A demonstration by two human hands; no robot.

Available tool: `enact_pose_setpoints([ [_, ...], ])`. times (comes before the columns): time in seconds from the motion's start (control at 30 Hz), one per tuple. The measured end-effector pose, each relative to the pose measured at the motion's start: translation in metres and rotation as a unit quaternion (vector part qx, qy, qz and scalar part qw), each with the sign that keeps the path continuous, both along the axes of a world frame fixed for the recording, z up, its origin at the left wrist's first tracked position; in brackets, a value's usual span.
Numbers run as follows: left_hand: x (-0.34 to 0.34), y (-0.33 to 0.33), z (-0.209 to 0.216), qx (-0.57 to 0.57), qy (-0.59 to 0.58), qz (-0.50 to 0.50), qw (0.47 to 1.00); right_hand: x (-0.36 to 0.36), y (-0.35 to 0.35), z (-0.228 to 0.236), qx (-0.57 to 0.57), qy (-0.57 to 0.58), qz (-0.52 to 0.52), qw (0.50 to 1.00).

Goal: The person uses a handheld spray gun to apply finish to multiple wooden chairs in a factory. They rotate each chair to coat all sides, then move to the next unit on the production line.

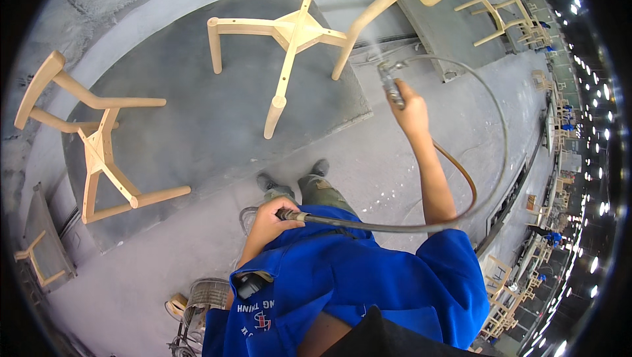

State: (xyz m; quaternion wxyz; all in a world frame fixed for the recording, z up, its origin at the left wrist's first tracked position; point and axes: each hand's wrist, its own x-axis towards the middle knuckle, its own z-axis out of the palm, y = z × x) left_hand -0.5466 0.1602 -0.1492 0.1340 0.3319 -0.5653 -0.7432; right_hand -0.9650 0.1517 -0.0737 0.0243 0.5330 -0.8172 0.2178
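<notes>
I've R hand [413,112] gripping spray gun [391,84], gap btwn it & chair frame [298,30]; L hand [266,224] grasping hose [365,226]. Board [322,120] edge just ahead of boots [320,167].

On the left chest of my blue shirt [388,278] are white capital letters [251,307], with a small red-and-white emblem [263,320] just beside them. More white characters [247,332] sit nearby, too small for me to read.
</notes>
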Motion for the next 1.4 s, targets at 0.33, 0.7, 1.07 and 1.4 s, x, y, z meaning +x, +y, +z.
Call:
enact_pose_setpoints([
  [0.33, -0.066, -0.013, 0.012, -0.074, 0.061, -0.057, 0.994, -0.013, 0.067, 0.052, -0.139, -0.143, -0.109, 0.974],
  [0.7, -0.144, 0.02, 0.058, -0.1, -0.038, -0.051, 0.993, -0.071, 0.027, -0.079, -0.159, -0.491, -0.143, 0.844],
  [1.07, -0.209, 0.041, 0.05, -0.124, -0.085, -0.079, 0.985, -0.069, 0.046, -0.104, -0.009, -0.797, 0.035, 0.603],
  [1.4, -0.189, 0.029, -0.008, -0.134, -0.16, -0.082, 0.974, 0.011, 0.041, -0.301, 0.029, -0.864, -0.21, 0.457],
])
